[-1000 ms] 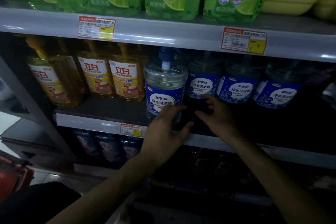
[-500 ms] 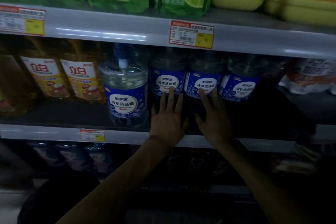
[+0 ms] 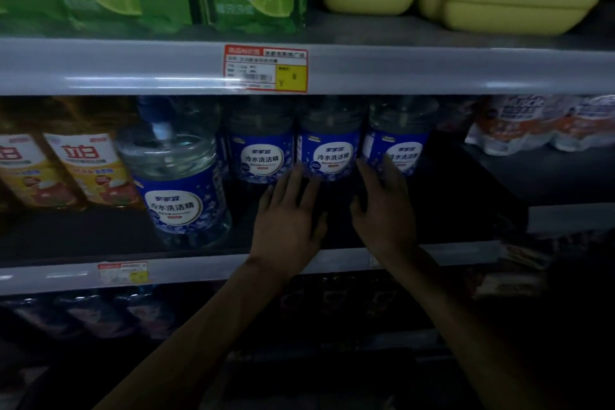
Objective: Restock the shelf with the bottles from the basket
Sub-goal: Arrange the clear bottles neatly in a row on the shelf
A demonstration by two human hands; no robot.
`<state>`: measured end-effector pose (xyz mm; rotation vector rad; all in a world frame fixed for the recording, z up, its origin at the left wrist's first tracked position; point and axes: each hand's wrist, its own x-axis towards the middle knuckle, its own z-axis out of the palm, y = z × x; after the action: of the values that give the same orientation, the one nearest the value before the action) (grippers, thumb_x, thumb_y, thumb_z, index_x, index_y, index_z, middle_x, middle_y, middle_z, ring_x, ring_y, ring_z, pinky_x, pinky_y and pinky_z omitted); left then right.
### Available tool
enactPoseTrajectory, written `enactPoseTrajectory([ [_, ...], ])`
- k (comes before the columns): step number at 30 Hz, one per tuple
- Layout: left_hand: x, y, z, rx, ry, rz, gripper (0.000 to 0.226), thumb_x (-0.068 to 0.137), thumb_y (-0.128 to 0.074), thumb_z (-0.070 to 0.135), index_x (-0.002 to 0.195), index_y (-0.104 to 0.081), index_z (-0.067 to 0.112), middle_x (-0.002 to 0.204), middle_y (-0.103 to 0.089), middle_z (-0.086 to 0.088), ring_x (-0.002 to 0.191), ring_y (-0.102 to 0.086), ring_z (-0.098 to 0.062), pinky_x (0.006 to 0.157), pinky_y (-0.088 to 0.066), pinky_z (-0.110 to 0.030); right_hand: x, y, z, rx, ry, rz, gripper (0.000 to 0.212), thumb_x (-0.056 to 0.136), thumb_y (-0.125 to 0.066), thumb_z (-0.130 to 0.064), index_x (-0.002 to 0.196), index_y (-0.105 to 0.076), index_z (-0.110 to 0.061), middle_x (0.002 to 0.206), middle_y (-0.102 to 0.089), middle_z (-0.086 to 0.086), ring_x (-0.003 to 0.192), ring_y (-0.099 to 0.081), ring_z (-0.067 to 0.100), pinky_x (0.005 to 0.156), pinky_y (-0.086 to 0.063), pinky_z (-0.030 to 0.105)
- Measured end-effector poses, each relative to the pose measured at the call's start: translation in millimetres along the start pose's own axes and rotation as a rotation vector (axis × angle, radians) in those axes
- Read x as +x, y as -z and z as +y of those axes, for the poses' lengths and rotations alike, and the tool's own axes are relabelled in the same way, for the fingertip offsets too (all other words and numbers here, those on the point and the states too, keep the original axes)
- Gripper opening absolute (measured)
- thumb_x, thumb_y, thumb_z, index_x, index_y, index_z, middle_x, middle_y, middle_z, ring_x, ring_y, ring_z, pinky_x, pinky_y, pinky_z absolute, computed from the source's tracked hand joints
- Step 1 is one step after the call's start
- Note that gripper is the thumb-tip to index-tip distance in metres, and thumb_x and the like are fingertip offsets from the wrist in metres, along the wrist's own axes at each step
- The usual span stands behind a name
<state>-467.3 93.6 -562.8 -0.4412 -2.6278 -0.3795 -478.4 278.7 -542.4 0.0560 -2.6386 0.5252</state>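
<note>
Both forearms come up from the near bottom edge and cross the lip of the shelf (image 3: 199, 271). The left hand (image 3: 289, 220) and right hand (image 3: 382, 210) lie side by side over the dark shelf floor, fingers straight and spread, grasping nothing. A second ago the left hand was on the front bottle (image 3: 176, 183). It has since let go and moved right, so that bottle stands upright on its own near the shelf front, left of both hands. Farther in, the fingertips reach the foot of the rear bottles (image 3: 329, 150), though the dim light hides whether they touch. This looks like one bottle placed and the back row being straightened. The basket is out of view.
</note>
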Motion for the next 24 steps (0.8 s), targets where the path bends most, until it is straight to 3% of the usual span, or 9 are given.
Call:
enactPoseTrajectory([
  [2, 6, -6, 9, -0.020, -0.101, 0.011, 0.067, 0.100, -0.042, 0.050, 0.159, -0.038, 0.018, 0.172, -0.020, -0.007, 0.157, -0.024, -0.032, 0.119, -0.035, -0.057, 1, 3, 7, -0.003, -0.077, 0.025, 0.076, 0.093, -0.062, -0.025, 0.160, -0.024, -0.023, 0.170, -0.005, 0.009, 0.156, -0.006, 0.032, 0.119, -0.030, 0.045],
  [4, 13, -12, 17, -0.020, -0.142, -0.032, 0.068, 0.101, -0.041, 0.050, 0.163, -0.030, 0.024, 0.175, -0.009, 0.000, 0.160, -0.015, -0.026, 0.121, -0.031, -0.057, 3, 2, 15, 0.049, -0.125, -0.001, 0.083, 0.093, -0.063, -0.028, 0.162, -0.017, -0.023, 0.171, 0.000, 0.003, 0.157, 0.000, 0.027, 0.122, -0.025, 0.046],
  [9, 23, -16, 27, 0.009, -0.044, -0.134, 0.073, 0.104, -0.043, 0.053, 0.166, -0.011, 0.033, 0.174, 0.009, 0.009, 0.161, 0.000, -0.022, 0.126, -0.018, -0.058, 1, -4, 29, 0.161, -0.081, -0.037, 0.091, 0.089, -0.068, -0.026, 0.162, -0.014, -0.024, 0.169, 0.011, -0.013, 0.156, -0.010, 0.018, 0.115, -0.040, 0.041],
  [12, 23, -13, 34, 0.028, -0.044, -0.173, 0.075, 0.104, -0.045, 0.052, 0.166, -0.009, 0.031, 0.174, 0.010, 0.006, 0.161, 0.004, -0.026, 0.125, -0.016, -0.059, 1, 1, 36, 0.152, -0.037, -0.052, 0.088, 0.088, -0.067, -0.021, 0.162, -0.018, -0.023, 0.170, 0.007, -0.011, 0.156, -0.009, 0.018, 0.119, -0.036, 0.040],
  [17, 0, 8, 18, -0.008, -0.048, -0.066, 0.072, 0.098, -0.053, 0.042, 0.163, -0.028, 0.027, 0.173, -0.016, -0.007, 0.157, -0.025, -0.032, 0.120, -0.033, -0.058, -10, 16, 23, 0.122, -0.018, -0.086, 0.084, 0.091, -0.066, -0.021, 0.161, -0.021, -0.022, 0.169, -0.017, 0.001, 0.155, -0.015, 0.024, 0.122, -0.029, 0.046],
  [20, -24, 36, 4, -0.008, -0.084, 0.067, 0.065, 0.095, -0.052, 0.038, 0.158, -0.041, 0.023, 0.166, -0.035, -0.011, 0.146, -0.043, -0.034, 0.115, -0.041, -0.051, -22, 25, -8, 0.171, 0.113, -0.047, 0.083, 0.090, -0.067, -0.018, 0.161, -0.024, -0.024, 0.165, -0.027, 0.005, 0.152, -0.023, 0.025, 0.122, -0.030, 0.041],
  [22, -39, 61, -10, -0.002, -0.121, 0.176, 0.057, 0.097, -0.054, 0.033, 0.152, -0.050, 0.019, 0.158, -0.045, -0.010, 0.134, -0.051, -0.032, 0.108, -0.045, -0.047, -27, 30, -36, 0.281, 0.164, -0.053, 0.084, 0.090, -0.069, -0.018, 0.160, -0.024, -0.030, 0.163, -0.030, 0.002, 0.150, -0.028, 0.022, 0.119, -0.034, 0.040],
  [24, -54, 83, -30, -0.019, -0.128, 0.251, 0.051, 0.099, -0.057, 0.029, 0.149, -0.054, 0.017, 0.151, -0.052, -0.009, 0.126, -0.057, -0.032, 0.101, -0.049, -0.046, -30, 33, -68, 0.526, 0.092, -0.136, 0.082, 0.090, -0.071, -0.020, 0.158, -0.027, -0.035, 0.161, -0.035, -0.004, 0.147, -0.034, 0.017, 0.116, -0.038, 0.038],
])
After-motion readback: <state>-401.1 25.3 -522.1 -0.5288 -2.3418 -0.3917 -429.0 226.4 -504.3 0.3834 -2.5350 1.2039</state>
